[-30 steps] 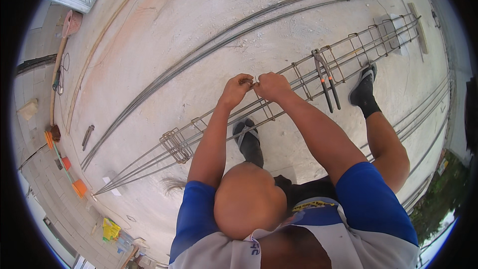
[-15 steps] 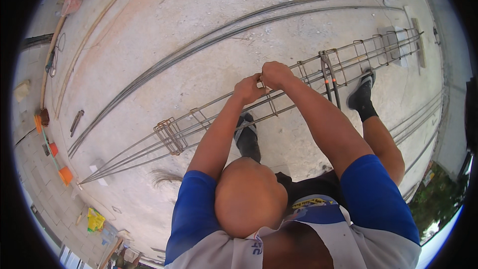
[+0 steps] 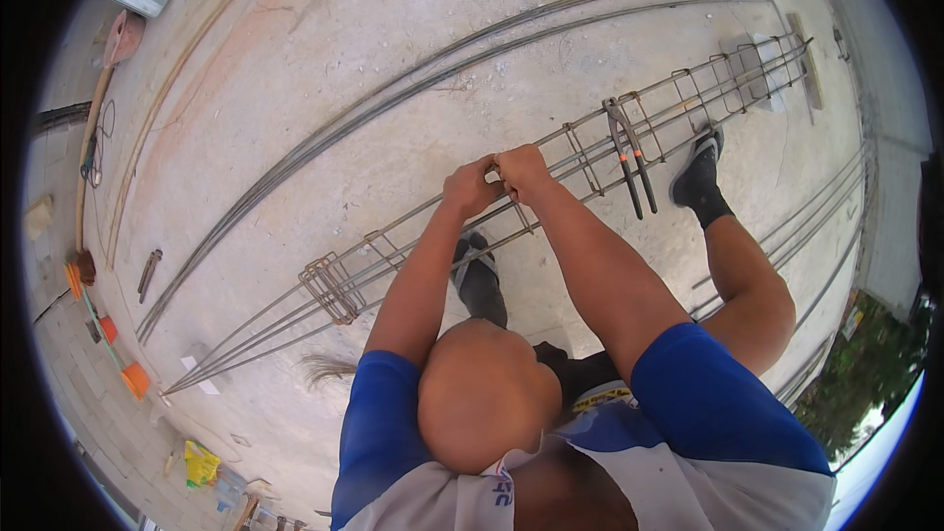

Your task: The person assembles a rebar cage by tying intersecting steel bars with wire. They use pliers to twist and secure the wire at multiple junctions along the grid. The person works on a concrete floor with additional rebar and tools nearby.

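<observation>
A long rebar cage (image 3: 669, 126) runs across the floor from lower left to upper right, its bars joined by square stirrups (image 3: 582, 159). At its far top bar, my left hand (image 3: 470, 189) and my right hand (image 3: 523, 175) meet beside one stirrup. Both sets of fingers are closed in a pinch; what lies between them is too small and covered to make out. Pincers with black and orange handles (image 3: 627, 152) hang on the cage to the right of my hands. Several stirrups are bunched (image 3: 329, 288) near the cage's left end.
Loose steel rods (image 3: 393, 90) lie beyond the cage. A grey block (image 3: 744, 71) is under its right end. Wire strands (image 3: 329, 368) lie near my left foot (image 3: 477, 270); my right foot (image 3: 700, 172) is beside the cage. Another tool (image 3: 149, 275) lies at left.
The view has shifted, so the cage and pincers sit farther left in it. My hands stay together at the same stirrup, with the fingers slightly rearranged.
</observation>
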Demonstrator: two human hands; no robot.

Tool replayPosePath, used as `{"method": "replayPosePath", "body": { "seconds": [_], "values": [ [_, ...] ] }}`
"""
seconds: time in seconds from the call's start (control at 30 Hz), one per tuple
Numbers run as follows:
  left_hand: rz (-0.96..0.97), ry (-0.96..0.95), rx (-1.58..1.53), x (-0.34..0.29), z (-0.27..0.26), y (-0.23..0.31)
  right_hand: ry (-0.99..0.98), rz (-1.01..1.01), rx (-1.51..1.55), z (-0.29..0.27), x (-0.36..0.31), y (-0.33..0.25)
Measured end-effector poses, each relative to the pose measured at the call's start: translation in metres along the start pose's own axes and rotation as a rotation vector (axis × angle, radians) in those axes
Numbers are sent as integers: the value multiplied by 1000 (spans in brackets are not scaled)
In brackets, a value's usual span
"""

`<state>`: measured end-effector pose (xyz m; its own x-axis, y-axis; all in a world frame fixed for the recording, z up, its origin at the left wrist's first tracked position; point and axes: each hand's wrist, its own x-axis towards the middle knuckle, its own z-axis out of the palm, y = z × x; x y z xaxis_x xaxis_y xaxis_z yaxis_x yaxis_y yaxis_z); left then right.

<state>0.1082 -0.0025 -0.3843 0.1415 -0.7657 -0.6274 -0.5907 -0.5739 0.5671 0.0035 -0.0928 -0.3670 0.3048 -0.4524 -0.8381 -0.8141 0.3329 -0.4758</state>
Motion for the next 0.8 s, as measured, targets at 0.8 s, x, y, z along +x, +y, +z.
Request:
{"method": "replayPosePath", "body": {
  "seconds": [0.8],
  "values": [
    [65, 225, -235, -15, 7, -9, 172, -64, 55, -169, -106, 48]
  ]
}}
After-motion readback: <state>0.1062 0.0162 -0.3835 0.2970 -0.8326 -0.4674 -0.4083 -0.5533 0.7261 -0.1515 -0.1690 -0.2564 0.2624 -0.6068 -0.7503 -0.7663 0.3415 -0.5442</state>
